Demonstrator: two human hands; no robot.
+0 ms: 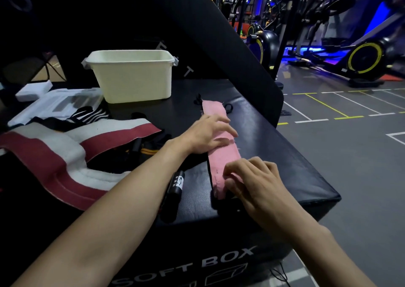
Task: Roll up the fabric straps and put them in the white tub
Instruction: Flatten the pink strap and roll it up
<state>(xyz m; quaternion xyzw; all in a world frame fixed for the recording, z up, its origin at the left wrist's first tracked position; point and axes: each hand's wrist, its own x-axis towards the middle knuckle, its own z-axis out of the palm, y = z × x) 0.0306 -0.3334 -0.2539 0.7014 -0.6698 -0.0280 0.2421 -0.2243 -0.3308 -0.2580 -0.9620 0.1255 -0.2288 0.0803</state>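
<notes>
On a black padded box, a left hand [206, 133] presses flat fingers on 1 pink strap [221, 146] while right fingertips [232, 173] curl its near end (rolling seemingly begins), white tub [131, 76] beyond.

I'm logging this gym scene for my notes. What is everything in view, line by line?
pink fabric strap: 1, pink, flat along the soft box top
white tub: 1, cream-white, far end of the box
soft box: 1, black, under everything
red-and-white padded strap: 1, left of the arms
black cylinder: 1, beside the left forearm
white foam pieces: several, far left
exercise bikes: at least 2, black and yellow, background
left hand: 1, flat on the pink strap's middle
right hand: 1, fingers curled at the strap's near end
</notes>
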